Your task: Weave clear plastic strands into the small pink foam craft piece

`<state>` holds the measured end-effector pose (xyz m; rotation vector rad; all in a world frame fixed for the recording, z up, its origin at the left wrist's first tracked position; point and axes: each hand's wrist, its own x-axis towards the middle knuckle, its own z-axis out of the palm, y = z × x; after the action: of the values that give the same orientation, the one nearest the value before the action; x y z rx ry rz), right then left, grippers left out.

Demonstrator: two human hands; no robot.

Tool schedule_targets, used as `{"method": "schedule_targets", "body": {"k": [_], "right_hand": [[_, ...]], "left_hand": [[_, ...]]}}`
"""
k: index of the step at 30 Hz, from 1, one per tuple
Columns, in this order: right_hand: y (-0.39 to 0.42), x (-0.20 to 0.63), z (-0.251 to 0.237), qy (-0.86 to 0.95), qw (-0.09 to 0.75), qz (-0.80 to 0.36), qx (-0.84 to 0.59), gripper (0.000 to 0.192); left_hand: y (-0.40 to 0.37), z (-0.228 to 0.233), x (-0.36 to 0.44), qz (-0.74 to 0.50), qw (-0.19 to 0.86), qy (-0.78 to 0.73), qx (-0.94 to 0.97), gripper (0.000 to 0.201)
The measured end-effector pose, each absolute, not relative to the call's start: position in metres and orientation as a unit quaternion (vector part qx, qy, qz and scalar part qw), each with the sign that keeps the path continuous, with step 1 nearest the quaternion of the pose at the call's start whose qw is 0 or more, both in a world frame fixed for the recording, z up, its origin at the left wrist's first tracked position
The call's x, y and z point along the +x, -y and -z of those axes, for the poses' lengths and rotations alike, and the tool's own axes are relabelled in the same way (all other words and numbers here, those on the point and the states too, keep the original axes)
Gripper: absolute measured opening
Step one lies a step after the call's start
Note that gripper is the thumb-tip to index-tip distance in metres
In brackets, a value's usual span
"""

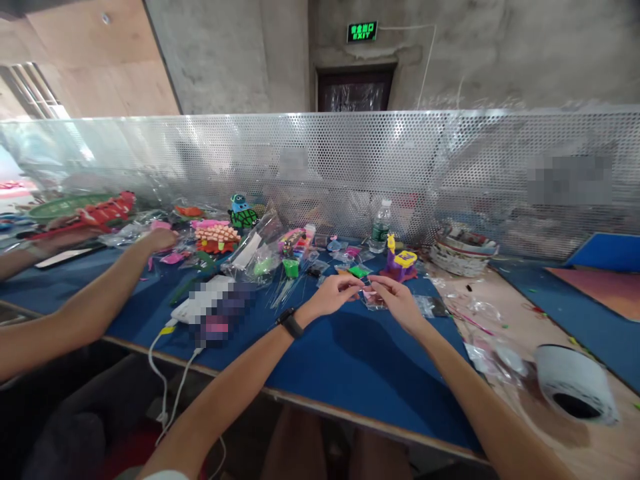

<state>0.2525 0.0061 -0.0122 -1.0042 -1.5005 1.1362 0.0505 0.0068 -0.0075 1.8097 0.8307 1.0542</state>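
Hands, L (pixel 334 295) & R (pixel 396 300), on maybe 1 clear bag (pixel 374 299).

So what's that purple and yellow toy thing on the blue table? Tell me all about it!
The purple and yellow toy model looks built of small plastic-like pieces: a purple base, a yellow block on top, a thin purple post with a yellow tip. It stands upright on the blue table mat, just beyond the right hand, near a clear plastic water bottle. Neither hand touches it.
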Motion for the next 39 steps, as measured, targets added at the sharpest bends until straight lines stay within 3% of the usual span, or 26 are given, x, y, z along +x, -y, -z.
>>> {"method": "schedule_targets", "body": {"k": [6,17,23,29,32,39], "right_hand": [[0.002,0.248,0.007,0.648,0.511,-0.393,-0.405,0.036],[0.013,0.245,0.000,0.712,0.495,-0.276,-0.415,0.032],[0.017,0.244,-0.004,0.733,0.508,-0.236,-0.385,0.027],[0.019,0.249,-0.006,0.765,0.501,-0.181,-0.362,0.022],[0.020,0.251,-0.006,0.759,0.512,-0.190,-0.354,0.022],[0.020,0.251,-0.004,0.743,0.547,-0.224,-0.312,0.018]], "left_hand": [[-0.006,0.009,0.052,-0.431,0.410,-0.321,0.737,0.030],[-0.004,0.008,0.049,-0.427,0.485,-0.283,0.708,0.032],[-0.001,0.005,0.052,-0.445,0.402,-0.277,0.751,0.025],[0.006,-0.001,0.055,-0.493,0.183,-0.268,0.807,0.014],[0.012,-0.003,0.057,-0.518,0.156,-0.275,0.795,0.009],[0.012,0.001,0.063,-0.620,0.325,-0.254,0.668,0.050]]}}
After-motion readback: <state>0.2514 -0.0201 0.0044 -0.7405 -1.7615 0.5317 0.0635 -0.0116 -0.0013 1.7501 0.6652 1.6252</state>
